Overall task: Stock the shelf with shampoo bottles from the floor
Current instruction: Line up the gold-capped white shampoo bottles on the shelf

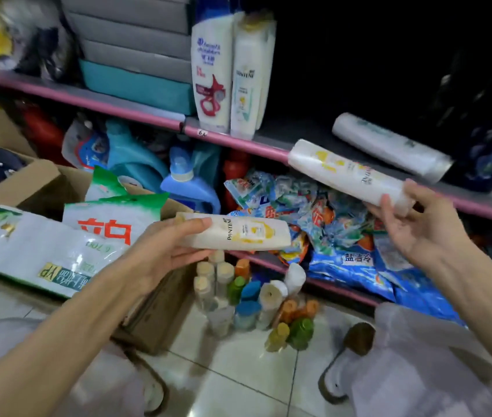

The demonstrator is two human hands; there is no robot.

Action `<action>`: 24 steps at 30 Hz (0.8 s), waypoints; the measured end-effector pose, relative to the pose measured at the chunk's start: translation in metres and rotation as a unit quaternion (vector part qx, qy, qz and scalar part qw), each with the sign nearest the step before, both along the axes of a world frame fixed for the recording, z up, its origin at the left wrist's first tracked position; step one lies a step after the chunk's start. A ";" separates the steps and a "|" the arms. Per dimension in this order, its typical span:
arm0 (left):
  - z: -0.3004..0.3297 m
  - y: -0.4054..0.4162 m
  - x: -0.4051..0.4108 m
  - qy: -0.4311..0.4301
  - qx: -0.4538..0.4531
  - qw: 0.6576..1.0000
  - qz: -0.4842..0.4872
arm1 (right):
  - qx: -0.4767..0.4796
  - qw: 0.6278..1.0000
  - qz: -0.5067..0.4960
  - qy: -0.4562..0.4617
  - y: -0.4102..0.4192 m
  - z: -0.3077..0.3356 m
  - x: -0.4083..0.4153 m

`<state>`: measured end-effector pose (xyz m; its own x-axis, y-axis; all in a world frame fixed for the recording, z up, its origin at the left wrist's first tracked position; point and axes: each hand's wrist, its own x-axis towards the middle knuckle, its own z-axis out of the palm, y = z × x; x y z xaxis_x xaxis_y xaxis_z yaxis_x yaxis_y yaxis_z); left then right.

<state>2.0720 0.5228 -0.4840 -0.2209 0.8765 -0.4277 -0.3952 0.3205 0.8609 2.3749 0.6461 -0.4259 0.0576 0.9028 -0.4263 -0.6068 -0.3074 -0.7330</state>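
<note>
My left hand grips a white Pantene bottle with a yellow label, held sideways above the floor bottles. My right hand holds a second white Pantene bottle by its cap end, its base tilted up toward the pink-edged shelf. On that shelf two white bottles stand upright, and another white bottle lies on its side further right. Several small bottles with coloured caps stand clustered on the tiled floor below.
A cardboard box with green-and-white bags sits at left. Blue detergent jugs and a pile of blue sachets fill the lower shelf. Grey and teal boxes are stacked on the upper shelf. My knees and sandals show at the bottom.
</note>
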 end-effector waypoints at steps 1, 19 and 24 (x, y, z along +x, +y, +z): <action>0.010 0.006 0.003 -0.004 0.021 1.000 0.002 | -0.014 1.000 -0.011 0.011 0.007 0.011 0.001; 0.089 0.054 0.051 0.027 0.127 0.990 -0.062 | 0.131 0.886 0.373 -0.244 -0.009 0.011 -0.043; 0.096 0.061 0.064 0.060 0.157 0.982 -0.091 | 0.236 0.807 0.428 -0.331 -0.053 -0.001 -0.067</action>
<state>2.1364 0.5843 -0.3884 -0.0814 0.9906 -0.1100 -0.2455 0.0871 0.9655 2.3080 0.5928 -0.4265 -0.5984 0.7860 -0.1554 0.2531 0.0014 -0.9675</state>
